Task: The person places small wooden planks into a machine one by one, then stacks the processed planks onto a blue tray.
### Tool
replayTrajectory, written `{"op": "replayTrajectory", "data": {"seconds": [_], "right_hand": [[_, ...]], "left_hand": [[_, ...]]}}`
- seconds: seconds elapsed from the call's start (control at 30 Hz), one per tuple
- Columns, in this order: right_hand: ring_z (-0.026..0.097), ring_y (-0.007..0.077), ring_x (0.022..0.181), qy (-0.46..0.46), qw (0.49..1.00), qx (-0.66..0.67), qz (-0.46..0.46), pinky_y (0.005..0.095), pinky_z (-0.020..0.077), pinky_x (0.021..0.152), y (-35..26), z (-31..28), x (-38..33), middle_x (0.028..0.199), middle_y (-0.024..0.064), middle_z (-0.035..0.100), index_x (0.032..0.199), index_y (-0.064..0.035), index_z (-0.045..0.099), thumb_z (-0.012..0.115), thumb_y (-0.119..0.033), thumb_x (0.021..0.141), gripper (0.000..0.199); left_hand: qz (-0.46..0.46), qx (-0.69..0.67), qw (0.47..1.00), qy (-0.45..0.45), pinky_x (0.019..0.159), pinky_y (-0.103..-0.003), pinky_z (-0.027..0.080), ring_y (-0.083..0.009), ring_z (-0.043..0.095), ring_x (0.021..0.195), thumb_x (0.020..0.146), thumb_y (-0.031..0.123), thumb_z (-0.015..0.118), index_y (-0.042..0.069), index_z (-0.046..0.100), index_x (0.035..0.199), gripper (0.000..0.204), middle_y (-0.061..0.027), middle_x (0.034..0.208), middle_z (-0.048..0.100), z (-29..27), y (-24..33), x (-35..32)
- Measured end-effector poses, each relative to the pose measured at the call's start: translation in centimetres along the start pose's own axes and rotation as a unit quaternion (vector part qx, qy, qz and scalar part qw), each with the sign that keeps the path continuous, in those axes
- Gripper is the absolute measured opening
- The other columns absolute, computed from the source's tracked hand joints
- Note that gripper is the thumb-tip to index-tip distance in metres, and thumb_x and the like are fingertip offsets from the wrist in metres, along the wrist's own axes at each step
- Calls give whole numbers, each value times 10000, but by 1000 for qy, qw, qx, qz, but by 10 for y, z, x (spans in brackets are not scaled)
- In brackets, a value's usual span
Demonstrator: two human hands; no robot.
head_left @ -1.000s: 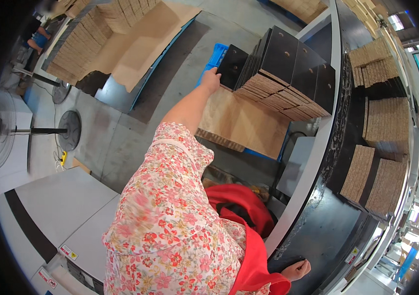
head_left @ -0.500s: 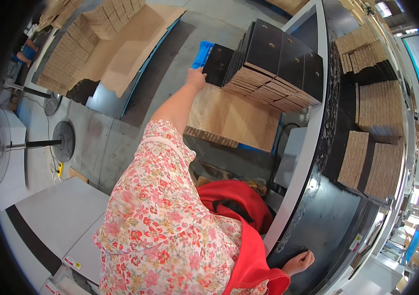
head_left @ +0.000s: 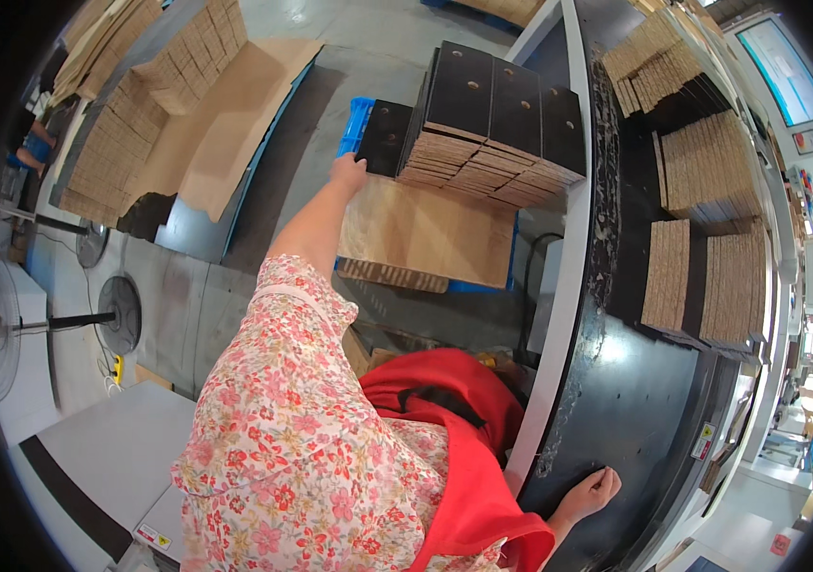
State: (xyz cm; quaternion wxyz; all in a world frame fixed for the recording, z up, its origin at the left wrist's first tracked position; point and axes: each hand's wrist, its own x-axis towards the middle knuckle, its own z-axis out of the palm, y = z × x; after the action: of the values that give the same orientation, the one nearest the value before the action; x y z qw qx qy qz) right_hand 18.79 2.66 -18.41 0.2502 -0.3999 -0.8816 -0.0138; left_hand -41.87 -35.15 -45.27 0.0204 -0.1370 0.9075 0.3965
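My left arm reaches far forward, and my left hand point(head_left: 349, 173) is closed at the near left corner of a black board point(head_left: 386, 139) with a small round hole. That board lies beside a tall block of stacked black boards point(head_left: 492, 100) with bare chipboard edges, on a wooden sheet point(head_left: 426, 229). My fingertips are partly hidden at the board's corner. At the lower right, my right hand point(head_left: 599, 491) rests on the dark machine table point(head_left: 640, 400). Its fingers are curled in, and nothing shows in them.
More board stacks point(head_left: 711, 172) stand along the machine table's right side. A blue plastic pallet point(head_left: 357, 122) shows beside the black board. Cardboard and board stacks point(head_left: 206, 124) lie at the left, near two fans point(head_left: 121, 315). A screen point(head_left: 783, 71) is at the far right.
The whole view has shifted, so the boards and machine table appear further left. My left hand stays at the black board's corner; my right hand stays curled on the table.
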Motion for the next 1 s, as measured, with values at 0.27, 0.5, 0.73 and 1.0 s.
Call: {"op": "replayTrajectory", "data": {"seconds": [0.27, 0.5, 0.73, 1.0], "right_hand": [[612, 340, 982, 11, 1000, 19, -3, 399, 499, 862, -12, -1, 1, 1087, 195, 615, 1060, 105, 640, 559, 5, 956, 165], [615, 347, 977, 28, 998, 56, 18, 398, 498, 863, -21, -3, 4, 1063, 189, 625, 1033, 93, 640, 591, 19, 922, 142], [628, 328, 982, 50, 996, 59, 39, 392, 510, 867, -29, -7, 10, 1063, 159, 642, 1005, 71, 662, 642, 16, 879, 139], [652, 293, 895, 79, 985, 135, 74, 352, 529, 810, -21, -4, 4, 999, 129, 656, 961, 48, 670, 658, 18, 869, 98]], "left_hand": [[-16, -7, 998, -53, 907, -461, 521, -403, 664, 1051, 918, 303, 647, -29, 689, 1097, 379, -271, 1092, 686, 11, -27, 31], [2, 92, 994, 58, 990, -463, 489, -429, 618, 1142, 854, 435, 668, 14, 652, 1226, 562, -278, 1195, 654, -10, -9, 26], [94, 96, 986, 103, 983, -481, 471, -423, 583, 1135, 909, 217, 659, -33, 581, 1289, 462, -261, 1223, 614, -39, 4, -77], [388, -147, 910, -8, 966, -379, 461, -283, 517, 1172, 947, 144, 631, 7, 438, 1426, 534, -162, 1340, 452, -61, 143, -223]]}}
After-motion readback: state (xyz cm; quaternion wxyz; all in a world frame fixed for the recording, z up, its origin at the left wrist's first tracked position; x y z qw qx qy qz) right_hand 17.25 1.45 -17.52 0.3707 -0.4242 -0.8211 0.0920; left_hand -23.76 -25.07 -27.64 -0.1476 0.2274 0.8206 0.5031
